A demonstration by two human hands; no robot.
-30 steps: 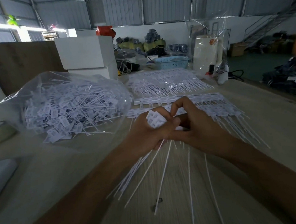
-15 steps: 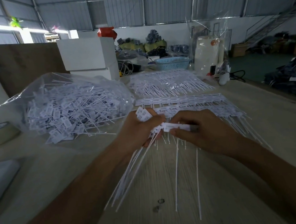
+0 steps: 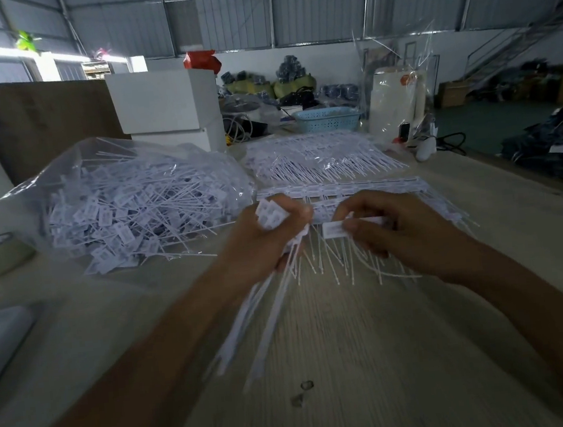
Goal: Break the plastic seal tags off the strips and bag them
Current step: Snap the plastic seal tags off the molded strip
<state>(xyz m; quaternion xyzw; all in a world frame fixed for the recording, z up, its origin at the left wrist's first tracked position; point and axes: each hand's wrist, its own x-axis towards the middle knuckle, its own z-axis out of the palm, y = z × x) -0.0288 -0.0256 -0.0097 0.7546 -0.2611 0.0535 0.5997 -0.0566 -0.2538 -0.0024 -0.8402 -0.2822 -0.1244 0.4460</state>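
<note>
The left hand (image 3: 268, 238) grips a bundle of loose tags (image 3: 271, 214), tails hanging down. The right hand (image 3: 395, 226) pinches a strip (image 3: 353, 225). A full clear bag (image 3: 128, 207) lies left on the table (image 3: 373, 359).

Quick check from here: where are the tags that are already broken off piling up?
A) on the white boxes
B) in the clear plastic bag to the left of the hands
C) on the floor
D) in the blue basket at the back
B: the clear plastic bag left of the hands is full of loose tags.
</note>
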